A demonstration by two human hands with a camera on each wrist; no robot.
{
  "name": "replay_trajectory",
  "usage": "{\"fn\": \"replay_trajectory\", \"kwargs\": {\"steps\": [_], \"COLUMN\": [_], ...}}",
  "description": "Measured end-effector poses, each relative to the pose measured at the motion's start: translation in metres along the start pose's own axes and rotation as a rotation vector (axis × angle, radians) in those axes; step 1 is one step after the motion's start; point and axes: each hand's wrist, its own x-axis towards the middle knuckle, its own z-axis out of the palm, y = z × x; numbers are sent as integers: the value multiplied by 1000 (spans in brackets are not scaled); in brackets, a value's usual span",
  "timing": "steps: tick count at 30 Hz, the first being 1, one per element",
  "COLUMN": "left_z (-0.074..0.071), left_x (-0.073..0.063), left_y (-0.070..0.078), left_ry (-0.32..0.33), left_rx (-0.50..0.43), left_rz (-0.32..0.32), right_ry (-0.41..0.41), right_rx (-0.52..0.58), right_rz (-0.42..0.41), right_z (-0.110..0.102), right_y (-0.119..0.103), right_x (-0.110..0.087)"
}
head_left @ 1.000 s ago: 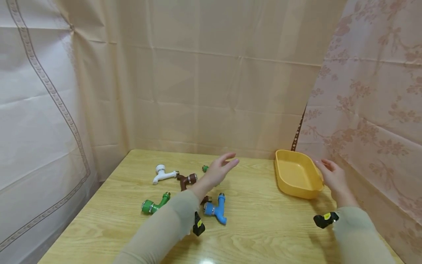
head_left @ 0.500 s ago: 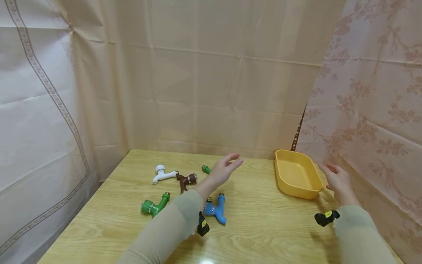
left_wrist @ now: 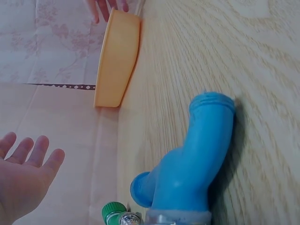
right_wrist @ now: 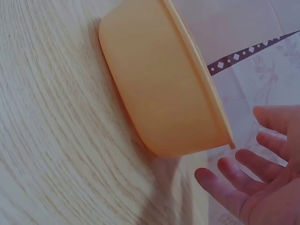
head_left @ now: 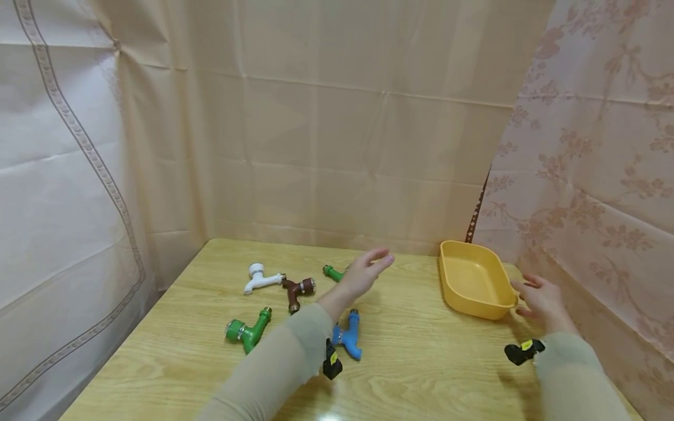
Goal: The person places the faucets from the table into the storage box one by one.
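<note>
My left hand [head_left: 363, 275] hovers over the back middle of the table, fingers loosely extended and holding nothing. Under its wrist and sleeve lie a green tap [head_left: 333, 272], partly covered, and a blue tap [head_left: 351, 340], seen large in the left wrist view. On the far right, my right hand [head_left: 543, 301] is beside the near right end of a yellow plastic tub [head_left: 476, 279]. Its fingers are spread with nothing between them; in the right wrist view the fingertips [right_wrist: 205, 175] are just off the tub's rim.
Left of my left arm lie a white tap [head_left: 260, 279], a brown tap [head_left: 295, 290] and another green tap [head_left: 250, 332] on the wooden table [head_left: 421, 374]. Hanging cloth [head_left: 342, 146] stands behind the table, and a patterned cloth [head_left: 605, 193] is close to the right hand.
My left hand has shifted slightly right, uncovering more of the back green tap, while its sleeve now hides a second brown piece. My right hand has lowered slightly beside the tub, its fingers spreading.
</note>
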Motion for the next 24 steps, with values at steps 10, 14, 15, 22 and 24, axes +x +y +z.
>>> {"fn": "replay_trajectory", "kwargs": {"steps": [10,14,15,22,24], "left_z": [8,11,11,16,17], "left_x": [1,1,1,3,3], "left_y": [-1,0,0,-2,-3], "left_ry": [7,-2,-2,-14,-16], "left_rx": [37,41,44,55,55], "left_rz": [-25,-48,-48,-61,-60], "right_ry": [-19,-18,-19,-38,-43], "right_rx": [8,24,27,26,21], "right_rz": [11,18,21,64,70], "right_z": [1,2,2,5,6], "right_y": [11,12,12,10,10], "right_x": [1,1,1,1,2]}}
